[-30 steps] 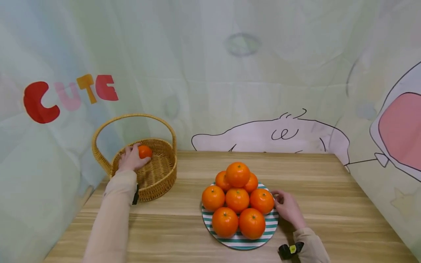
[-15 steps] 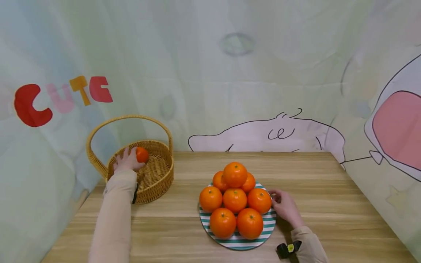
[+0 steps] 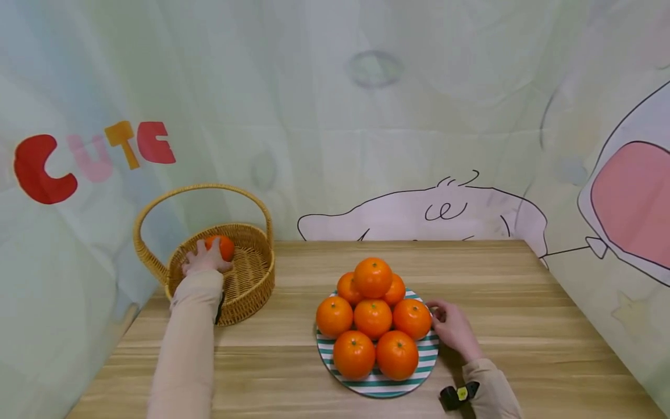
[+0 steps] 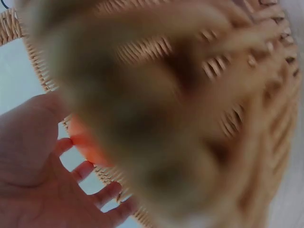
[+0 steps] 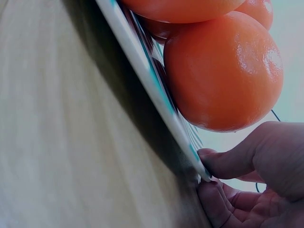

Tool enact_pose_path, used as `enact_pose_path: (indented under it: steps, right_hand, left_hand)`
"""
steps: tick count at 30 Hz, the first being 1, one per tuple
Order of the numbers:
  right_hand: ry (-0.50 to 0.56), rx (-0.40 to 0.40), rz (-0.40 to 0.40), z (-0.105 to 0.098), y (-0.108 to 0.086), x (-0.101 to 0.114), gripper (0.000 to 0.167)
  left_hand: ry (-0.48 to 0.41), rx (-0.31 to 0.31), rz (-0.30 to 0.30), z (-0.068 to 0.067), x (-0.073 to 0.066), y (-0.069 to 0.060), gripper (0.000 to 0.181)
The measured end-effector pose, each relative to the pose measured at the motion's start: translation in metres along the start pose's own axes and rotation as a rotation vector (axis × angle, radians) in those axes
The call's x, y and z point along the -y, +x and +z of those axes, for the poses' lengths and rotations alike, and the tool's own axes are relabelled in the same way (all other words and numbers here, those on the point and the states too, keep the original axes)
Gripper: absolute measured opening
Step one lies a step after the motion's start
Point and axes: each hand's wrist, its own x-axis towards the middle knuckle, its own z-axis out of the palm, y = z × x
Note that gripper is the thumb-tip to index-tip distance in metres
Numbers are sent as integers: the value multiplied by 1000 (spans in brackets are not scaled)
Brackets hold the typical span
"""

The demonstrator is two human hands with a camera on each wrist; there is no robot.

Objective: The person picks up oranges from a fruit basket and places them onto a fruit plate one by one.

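A wicker basket (image 3: 255, 301) with a tall arched handle stands at the far left in the head view. My left hand (image 3: 204, 259) reaches inside it and holds an orange (image 3: 225, 247) near the back wall. Blurred wicker hides the thumb and much of that orange in the left wrist view, where fingertips touch the fruit. A round plate (image 3: 381, 386) with green and white stripes bears several oranges (image 3: 373, 319), one stacked on top. My right hand (image 3: 454, 329) pinches the plate's right rim between thumb and fingers, as the right wrist view shows, beside an orange (image 5: 223, 71).
The wooden table (image 3: 272, 372) ends at the back against a printed curtain (image 3: 324, 116), which also lines both sides. The basket's handle (image 3: 209, 187) arches above the left hand. Table surface lies between the basket and the plate.
My left fingers have shifted over the orange, which sits slightly closer to the hand. The head view has turned slightly rightward. My right hand stays at the plate's rim.
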Motion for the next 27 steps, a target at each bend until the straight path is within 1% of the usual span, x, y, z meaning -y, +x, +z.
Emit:
enact_pose_path:
  steps: [5,11,14,18,22,25,27]
  right_hand:
    - [-2,0,3,1,0,0,29]
    - [2,3,10,1,0,-1,29]
    - [5,7,10,0,0,-1,29]
    - [4,9,3,0,1,-1,29]
    - [4,15,8,1,0,-1,30]
    - [7,21,17,0,-1,0,30]
    - [10,22,20,-1,-1,0,30]
  left_hand:
    - [-8,-17,-13,0,-2,0,81]
    - [43,-45,-1,-1,-7,-4,83]
    - [49,-43,-7,-1,-7,-4,84]
    - [21,-42,-13,1,-7,-2,81]
    - [41,-50,-8,4,-6,2,76]
    - [54,-36,-21,6,-7,1,73]
    - [44,2,-31,7,-9,-2,74]
